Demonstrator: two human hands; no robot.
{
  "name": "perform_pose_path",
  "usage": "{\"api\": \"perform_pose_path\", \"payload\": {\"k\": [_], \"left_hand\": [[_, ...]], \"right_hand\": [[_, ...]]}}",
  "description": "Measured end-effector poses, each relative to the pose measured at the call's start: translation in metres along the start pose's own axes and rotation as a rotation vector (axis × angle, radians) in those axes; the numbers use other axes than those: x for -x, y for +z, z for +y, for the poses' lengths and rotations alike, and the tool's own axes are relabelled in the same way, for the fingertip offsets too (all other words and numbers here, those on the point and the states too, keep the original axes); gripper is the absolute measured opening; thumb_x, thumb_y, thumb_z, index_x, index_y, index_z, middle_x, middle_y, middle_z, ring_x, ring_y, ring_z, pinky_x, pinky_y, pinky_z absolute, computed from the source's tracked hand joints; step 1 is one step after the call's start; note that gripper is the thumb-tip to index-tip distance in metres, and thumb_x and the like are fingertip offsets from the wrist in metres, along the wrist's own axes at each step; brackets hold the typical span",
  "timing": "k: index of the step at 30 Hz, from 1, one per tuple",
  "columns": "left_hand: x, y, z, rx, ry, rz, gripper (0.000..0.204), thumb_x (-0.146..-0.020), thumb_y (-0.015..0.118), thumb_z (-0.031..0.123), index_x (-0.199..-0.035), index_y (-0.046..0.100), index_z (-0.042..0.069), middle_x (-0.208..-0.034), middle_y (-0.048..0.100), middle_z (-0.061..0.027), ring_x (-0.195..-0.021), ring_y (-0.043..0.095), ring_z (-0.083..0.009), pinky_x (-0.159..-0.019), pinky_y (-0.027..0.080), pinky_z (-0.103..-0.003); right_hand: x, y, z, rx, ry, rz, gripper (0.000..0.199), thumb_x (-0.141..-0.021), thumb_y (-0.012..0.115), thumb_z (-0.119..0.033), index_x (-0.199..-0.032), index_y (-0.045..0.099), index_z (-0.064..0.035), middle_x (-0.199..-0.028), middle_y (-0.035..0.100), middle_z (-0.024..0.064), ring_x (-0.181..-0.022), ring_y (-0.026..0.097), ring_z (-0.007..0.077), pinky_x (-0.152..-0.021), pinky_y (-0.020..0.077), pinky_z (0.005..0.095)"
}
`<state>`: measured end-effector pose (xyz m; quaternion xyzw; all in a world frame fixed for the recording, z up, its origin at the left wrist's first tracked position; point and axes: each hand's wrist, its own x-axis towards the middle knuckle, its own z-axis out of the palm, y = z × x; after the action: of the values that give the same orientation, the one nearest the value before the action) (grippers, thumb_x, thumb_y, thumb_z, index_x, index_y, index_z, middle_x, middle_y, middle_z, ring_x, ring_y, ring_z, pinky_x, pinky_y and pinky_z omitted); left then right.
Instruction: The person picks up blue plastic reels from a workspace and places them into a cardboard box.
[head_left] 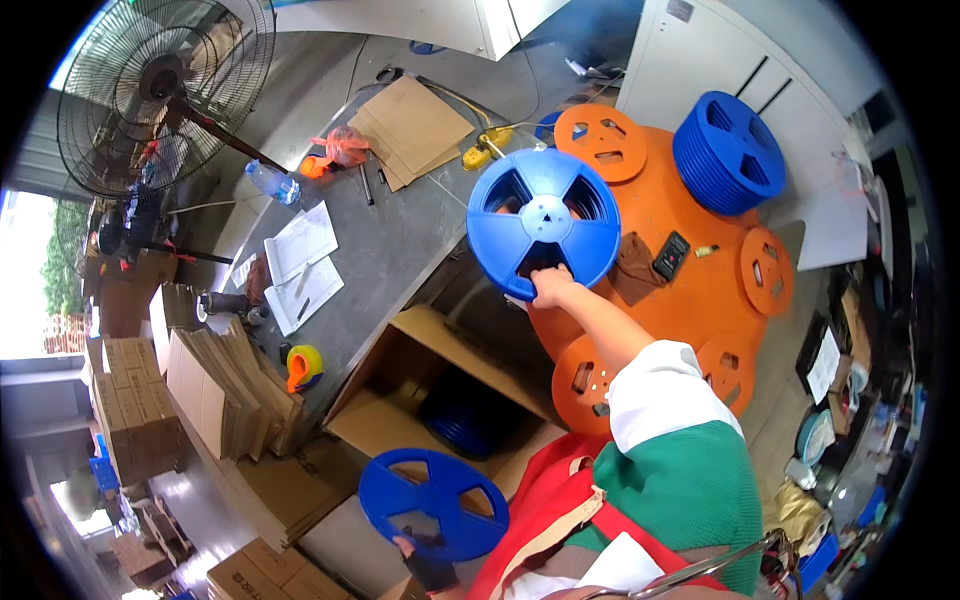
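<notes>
My right hand (pixel 552 288) pinches the lower rim of a blue reel (pixel 545 224), held upright over the orange reels (pixel 660 300), face toward me, axle pointing at me. My left hand (pixel 425 560) grips a second blue reel (pixel 433 503) above the open carton (pixel 400 400). A rim-only pinch could let either reel swing and drop.

upper blue reel (pixel 545 222): smooth plastic, slight gloss. lower blue reel (pixel 432 503): same plastic, duller in shade. orange reels (pixel 700 290): matt plastic. open box (pixel 400 390): rough brown cardboard. desk (pixel 390 245): grey, matt, scuffed. sheets (pixel 300 242): white paper. fan guard (pixel 165 90): thin metal wire. sleeve (pixel 680 470): knitted cloth.
</notes>
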<state>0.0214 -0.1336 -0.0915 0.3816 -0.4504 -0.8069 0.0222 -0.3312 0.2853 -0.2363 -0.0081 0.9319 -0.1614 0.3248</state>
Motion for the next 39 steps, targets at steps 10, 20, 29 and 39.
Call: {"api": "perform_pose_path", "payload": {"k": [10, 20, 29, 39], "left_hand": [[-0.045, -0.016, 0.058, -0.191, -0.234, -0.197, 0.045, -0.091, 0.04, 0.05, -0.079, 0.056, 0.01, -0.057, 0.042, 0.0026, -0.051, 0.043, -0.0111, -0.049, 0.035, -0.023], [-0.041, 0.056, 0.058, -0.037, -0.15, -0.329, 0.065, -0.088, 0.028, 0.06, -0.123, 0.04, 0.007, -0.117, 0.051, -0.0106, -0.104, 0.052, -0.0249, -0.088, 0.043, -0.039], [-0.03, 0.118, 0.064, 0.176, -0.033, -0.272, 0.048, -0.088, 0.046, 0.051, -0.111, 0.047, 0.009, -0.091, 0.057, -0.0082, -0.086, 0.058, -0.026, -0.081, 0.048, -0.042], [0.013, 0.088, 0.049, 0.084, 0.057, -0.118, 0.016, -0.092, 0.048, 0.026, -0.097, 0.051, 0.011, -0.061, 0.03, 0.0063, -0.054, 0.033, -0.0068, -0.056, 0.036, -0.025]], "right_hand": [[0.135, -0.001, -0.087, -0.336, -0.203, 1.025, 0.031, -0.08, 0.061, -0.029, -0.098, 0.057, -0.0041, -0.087, 0.06, 0.0148, -0.085, 0.058, 0.0294, -0.072, 0.0444, 0.0378], [0.23, 0.024, -0.131, -2.533, -0.16, 0.301, 0.049, -0.095, 0.027, -0.048, -0.101, 0.051, -0.0057, -0.067, 0.047, 0.0006, -0.056, 0.042, 0.011, -0.055, 0.0374, 0.0265], [0.203, 0.071, -0.149, -2.266, 0.152, -0.121, 0.053, -0.095, 0.029, -0.048, -0.106, 0.053, -0.0028, -0.068, 0.051, 0.0032, -0.056, 0.047, 0.0124, -0.056, 0.043, 0.0268], [0.047, 0.046, -0.019, -0.287, -0.083, 0.866, 0.058, -0.077, 0.066, -0.029, -0.12, 0.044, 0.004, -0.12, 0.049, 0.0215, -0.112, 0.047, 0.0342, -0.095, 0.0369, 0.0399]]}}
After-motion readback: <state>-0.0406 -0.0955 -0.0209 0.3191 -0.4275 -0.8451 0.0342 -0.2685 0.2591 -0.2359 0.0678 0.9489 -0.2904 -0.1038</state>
